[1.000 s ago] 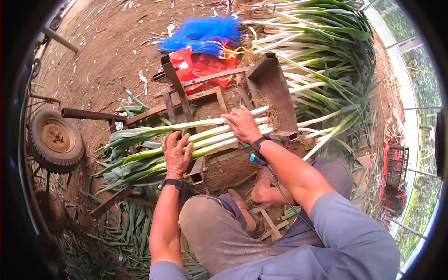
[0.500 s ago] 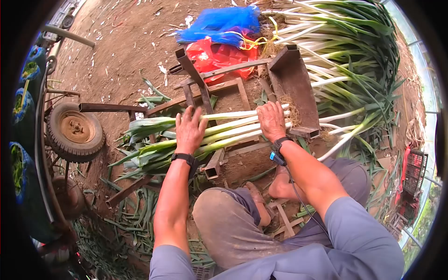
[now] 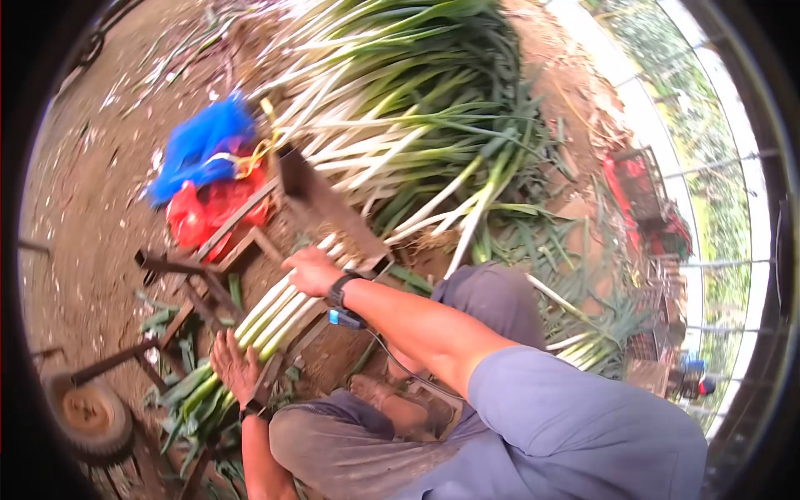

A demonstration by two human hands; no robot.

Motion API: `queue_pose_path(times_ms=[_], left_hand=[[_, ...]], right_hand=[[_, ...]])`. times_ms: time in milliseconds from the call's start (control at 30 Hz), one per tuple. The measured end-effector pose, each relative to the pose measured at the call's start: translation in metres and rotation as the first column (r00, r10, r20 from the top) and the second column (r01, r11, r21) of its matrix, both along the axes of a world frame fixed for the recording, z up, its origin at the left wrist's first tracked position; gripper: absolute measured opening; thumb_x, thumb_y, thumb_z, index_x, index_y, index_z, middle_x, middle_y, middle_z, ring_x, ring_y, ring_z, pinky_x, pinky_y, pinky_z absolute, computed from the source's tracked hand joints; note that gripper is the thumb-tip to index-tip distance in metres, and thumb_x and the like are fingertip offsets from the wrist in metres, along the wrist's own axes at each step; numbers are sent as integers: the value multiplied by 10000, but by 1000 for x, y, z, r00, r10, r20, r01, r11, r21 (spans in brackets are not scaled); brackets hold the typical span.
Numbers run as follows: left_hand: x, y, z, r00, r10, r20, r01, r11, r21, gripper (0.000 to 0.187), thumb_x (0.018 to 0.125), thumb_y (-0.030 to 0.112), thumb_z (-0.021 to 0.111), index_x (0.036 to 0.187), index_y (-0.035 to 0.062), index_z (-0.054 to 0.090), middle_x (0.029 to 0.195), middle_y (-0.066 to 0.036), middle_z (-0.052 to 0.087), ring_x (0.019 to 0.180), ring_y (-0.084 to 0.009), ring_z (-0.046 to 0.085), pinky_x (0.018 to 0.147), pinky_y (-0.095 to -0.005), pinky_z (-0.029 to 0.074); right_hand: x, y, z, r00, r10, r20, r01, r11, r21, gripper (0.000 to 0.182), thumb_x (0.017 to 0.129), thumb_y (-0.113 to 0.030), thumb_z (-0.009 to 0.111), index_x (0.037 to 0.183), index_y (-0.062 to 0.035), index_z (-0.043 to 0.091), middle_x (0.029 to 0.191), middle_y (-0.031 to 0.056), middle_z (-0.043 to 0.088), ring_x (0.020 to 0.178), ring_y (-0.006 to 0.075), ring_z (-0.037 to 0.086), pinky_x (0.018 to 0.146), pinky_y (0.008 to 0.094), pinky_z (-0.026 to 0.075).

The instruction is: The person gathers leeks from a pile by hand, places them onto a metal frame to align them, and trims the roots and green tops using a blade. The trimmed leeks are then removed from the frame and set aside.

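Observation:
A small bundle of leeks [image 3: 273, 310] lies across a rusty metal frame [image 3: 327, 204], its white root ends toward the frame's upright plate and its green leaves at lower left. My right hand [image 3: 312, 272] is closed over the white stalks near the roots, with a black watch band on the wrist. Lower down, my left hand [image 3: 236, 367] rests on the bundle where white turns to green. Its fingers are stretched out over the stalks. A large pile of leeks [image 3: 417, 92] lies on the ground beyond the frame.
Blue netting [image 3: 204, 146] and a red plastic bag [image 3: 193, 215] lie left of the frame's plate. A wheel [image 3: 87, 415] stands at lower left. More leeks [image 3: 583, 352] lie beside my knee. Crates [image 3: 637, 196] stand at the right by a wire-framed wall.
The view has swung to the right, so the frame and bundle appear farther left and tilted. Both hands are still at the leeks, the right one near the roots.

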State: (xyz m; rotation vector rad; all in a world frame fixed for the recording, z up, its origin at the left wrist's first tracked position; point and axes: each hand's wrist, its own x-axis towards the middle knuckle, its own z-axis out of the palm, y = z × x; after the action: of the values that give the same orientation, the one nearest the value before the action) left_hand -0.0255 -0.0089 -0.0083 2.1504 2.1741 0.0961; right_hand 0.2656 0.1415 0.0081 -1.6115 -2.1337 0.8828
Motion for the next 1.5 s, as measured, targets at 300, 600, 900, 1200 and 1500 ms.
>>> queue_pose_path(times_ms=[300,600,900,1200,1500], left_hand=[[1,0,-2,996,-40,-81,45,997,69,602,1033,443,399,1540,123,350,1573,-129,365,1463,-312,306,1215,-477,172],[-6,3,1,991,-38,-126,29,997,-70,628,1050,464,333,1567,109,293,1608,-122,307,1494,-285,258,1230,-455,115],[-16,2,-7,982,-49,-180,31,994,-101,647,1058,497,285,1572,105,278,1611,-142,294,1494,-300,258,1229,-465,115],[-16,2,-5,984,-47,-171,37,997,-63,643,1053,493,297,1571,111,284,1614,-132,294,1491,-302,264,1230,-465,123],[-17,0,-8,976,-84,-203,84,996,-12,622,1052,454,341,1549,81,314,1581,-139,345,1475,-293,297,1225,-477,152]], right_hand=[[223,71,236,911,-186,-367,26,916,-401,396,1024,-413,541,1144,-61,674,944,70,695,824,153,687,735,290,580],[458,-98,-44,24,-963,-267,653,217,-725,318,938,-149,608,1241,-70,553,975,136,677,755,282,672,650,419,565],[370,-73,-86,55,-977,-206,672,189,-716,421,1029,-251,462,1403,-56,463,938,58,597,763,131,557,631,333,442],[379,-41,-77,-7,-980,-201,973,40,-226,352,977,-147,507,1283,12,572,1229,213,646,1091,339,631,940,433,483],[434,-12,-101,-161,-962,-222,774,16,-633,456,922,-129,612,1322,17,452,1109,185,616,905,305,629,737,453,525]])
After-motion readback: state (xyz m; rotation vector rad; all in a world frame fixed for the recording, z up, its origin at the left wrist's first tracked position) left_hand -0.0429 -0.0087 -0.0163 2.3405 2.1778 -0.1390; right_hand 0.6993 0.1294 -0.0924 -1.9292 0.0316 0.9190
